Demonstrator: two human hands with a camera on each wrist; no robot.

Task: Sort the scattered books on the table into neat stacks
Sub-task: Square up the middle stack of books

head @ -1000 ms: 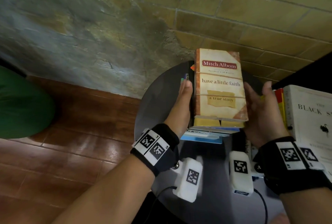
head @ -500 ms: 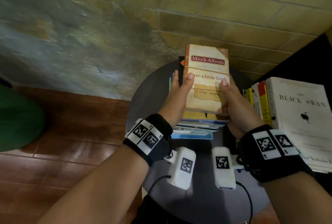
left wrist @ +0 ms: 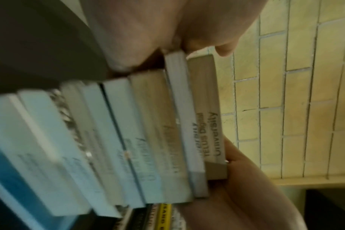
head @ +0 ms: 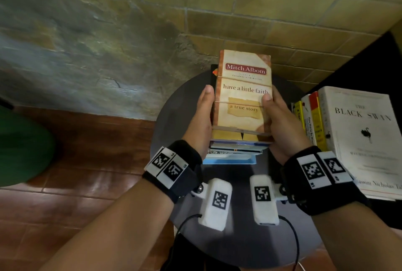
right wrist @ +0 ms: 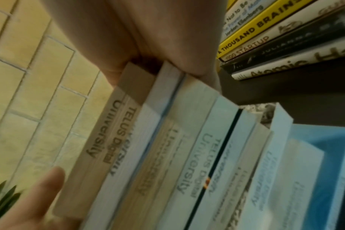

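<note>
I see my left hand flat against the left side of the stack, fingers straight, thumb up beside the top book. My right hand clasps the right side, thumb curled onto the cover's edge, fingers out of sight behind. The stack sits on the round table, toward its far rim, close to the wall. The lower books' near edges step out toward me, the bottom blue one furthest; the wrist views show the page edges uneven, not yet flush. There is bare tabletop to the left of the stack and in front of it, up to my wrists. On the right the room is tight: a second stack, with The Black Swan on top, lies just beside my right hand on a black surface. The table is dark and matte. Beyond its left edge is a red-brown floor and something green.
</note>
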